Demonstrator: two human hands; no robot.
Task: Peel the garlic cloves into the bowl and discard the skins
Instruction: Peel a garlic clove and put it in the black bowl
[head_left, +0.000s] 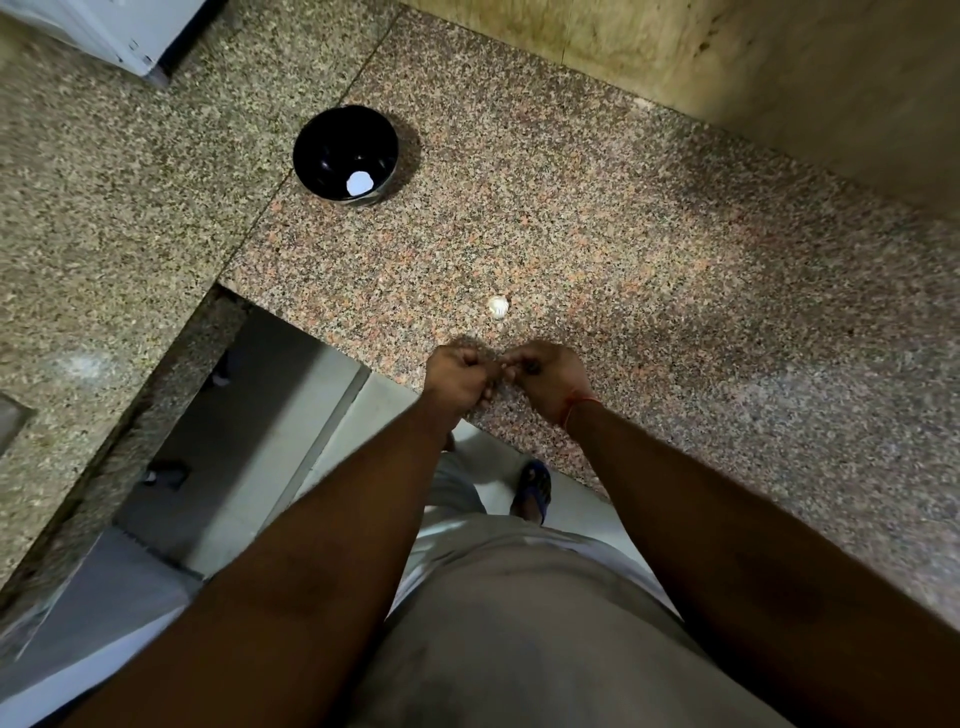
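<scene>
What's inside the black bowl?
One small white piece, probably a peeled garlic clove, lies in the black bowl. The rest looks dark and bare; the near wall hides a little.

No legible text, label, brand, number or sign on any surface

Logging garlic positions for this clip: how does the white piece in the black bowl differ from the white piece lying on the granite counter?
The white piece in the black bowl sits far from the hands; the white piece on the speckled granite counter lies just beyond them. The bowl piece looks flat and smooth, the counter piece rounder and ridged. Both are small, white and untouched.
</scene>
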